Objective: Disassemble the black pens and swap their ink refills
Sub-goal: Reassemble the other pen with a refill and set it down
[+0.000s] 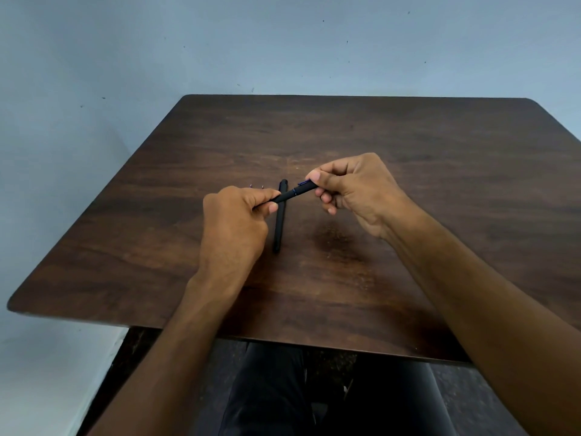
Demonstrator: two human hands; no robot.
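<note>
My left hand (234,220) and right hand (352,187) both pinch one black pen (294,194), fingers curled, above a second pen (279,215) lying on the table (440,184).

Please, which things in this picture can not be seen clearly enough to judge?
- Held pen, head view: both ends are hidden in the left hand and right hand; whether its halves are loosened is unclear.
- Pen on the table: the held pen crosses over its upper part.
- Two tiny objects beyond the left hand: too small to identify.

Left hand (234,220) and right hand (352,185) raised (fingers curled, pinching).
</note>
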